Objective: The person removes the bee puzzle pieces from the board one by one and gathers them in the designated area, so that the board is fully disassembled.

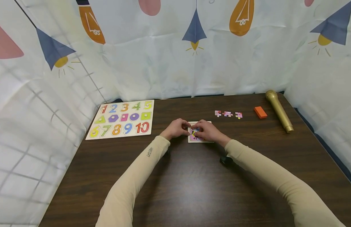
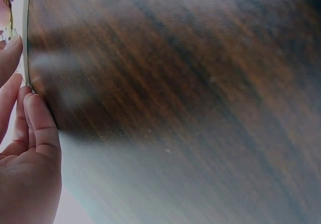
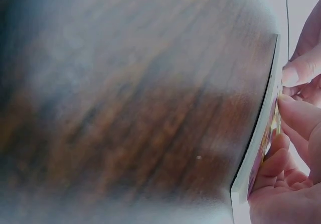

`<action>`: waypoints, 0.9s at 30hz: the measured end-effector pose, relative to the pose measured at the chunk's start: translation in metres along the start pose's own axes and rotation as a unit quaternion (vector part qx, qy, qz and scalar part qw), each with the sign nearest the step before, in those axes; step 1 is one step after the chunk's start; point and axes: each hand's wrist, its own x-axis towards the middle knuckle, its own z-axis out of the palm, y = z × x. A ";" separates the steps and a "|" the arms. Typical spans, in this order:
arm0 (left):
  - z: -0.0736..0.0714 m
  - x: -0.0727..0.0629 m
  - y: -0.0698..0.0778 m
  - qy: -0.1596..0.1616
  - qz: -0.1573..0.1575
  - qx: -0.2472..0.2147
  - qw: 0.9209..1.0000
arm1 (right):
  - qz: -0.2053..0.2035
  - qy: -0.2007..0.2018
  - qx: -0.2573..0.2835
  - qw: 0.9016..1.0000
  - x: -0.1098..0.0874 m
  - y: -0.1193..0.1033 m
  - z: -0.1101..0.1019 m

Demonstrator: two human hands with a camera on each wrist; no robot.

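Note:
A small jigsaw puzzle board (image 1: 200,141) with a pale rim and a pink and yellow picture lies flat on the table. At its left edge my left hand (image 1: 177,128) bends its fingers round the rim, thumb near the picture. My right hand (image 1: 210,131) reaches over the board from the right, its thumb and fingertips on the picture and close to the left thumb. The right wrist view shows the right fingers (image 3: 277,163) bent against the picture. Whether a loose piece is between them is hidden by the hands.
Three loose jigsaw pieces (image 1: 227,113) lie in a row behind and right of the board. Farther right are an orange block (image 1: 260,112) and a gold microphone-shaped object (image 1: 279,111). A number and shape board (image 1: 120,119) lies at the left back. A printed curtain (image 1: 169,63) surrounds the table.

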 end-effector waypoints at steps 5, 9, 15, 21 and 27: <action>0.001 0.001 0.000 -0.002 0.001 -0.002 1.000 | -0.002 0.001 -0.003 1.000 -0.001 0.001 0.000; 0.001 0.001 0.001 -0.002 0.001 -0.001 1.000 | -0.001 0.002 -0.003 1.000 -0.002 0.001 -0.001; 0.002 0.003 0.003 0.000 0.006 0.003 1.000 | -0.001 0.006 -0.002 1.000 -0.004 0.002 -0.002; 0.002 0.004 0.003 -0.001 0.005 0.002 1.000 | -0.002 0.006 0.001 1.000 -0.004 0.004 -0.002; 0.000 -0.001 0.001 0.003 -0.003 0.003 1.000 | -0.008 0.003 -0.005 1.000 -0.001 0.000 -0.001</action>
